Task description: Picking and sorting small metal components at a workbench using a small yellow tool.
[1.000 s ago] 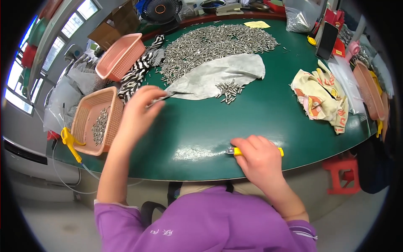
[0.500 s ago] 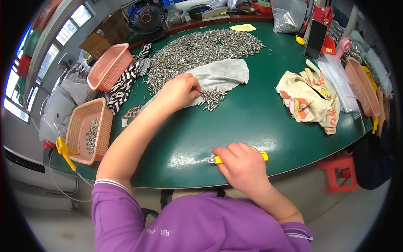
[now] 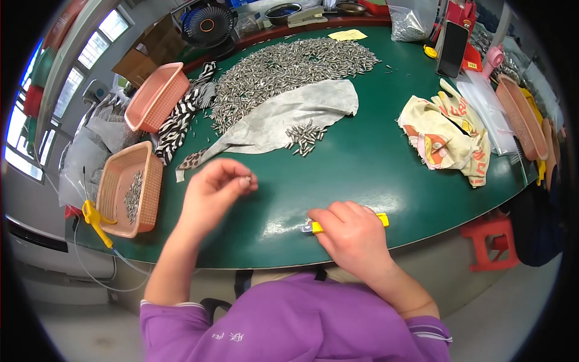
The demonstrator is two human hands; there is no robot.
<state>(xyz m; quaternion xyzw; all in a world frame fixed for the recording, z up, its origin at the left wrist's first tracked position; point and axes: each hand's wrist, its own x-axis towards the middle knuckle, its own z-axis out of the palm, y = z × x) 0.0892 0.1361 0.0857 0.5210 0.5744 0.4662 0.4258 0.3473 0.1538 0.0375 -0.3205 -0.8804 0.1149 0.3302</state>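
Observation:
My left hand (image 3: 214, 192) is raised over the near left part of the green table, thumb and fingers pinched on a small metal pin, of which only a bit shows at the fingertips. Under my right hand (image 3: 354, 236), near the front edge, is a yellow utility knife (image 3: 382, 219); my fingers are wrapped round it and its tip points left. Beyond my hands a small heap of metal pins (image 3: 305, 137) lies at the edge of a grey-white cloth (image 3: 265, 125). Behind the cloth spreads a large pile of such pins (image 3: 289, 66).
Two pink baskets (image 3: 155, 96) stand at the left, the nearer holding some pins. A yellow air gun (image 3: 96, 222) hangs beside it. On the right lie a patterned cream cloth (image 3: 446, 136), plastic bags (image 3: 491, 117) and an upright phone (image 3: 452, 53). A black fan (image 3: 209, 27) stands at the back.
My left hand has moved back from the small heap toward me, with a pin between its fingertips. More of the grey-white cloth shows. My right hand with the knife has barely moved.

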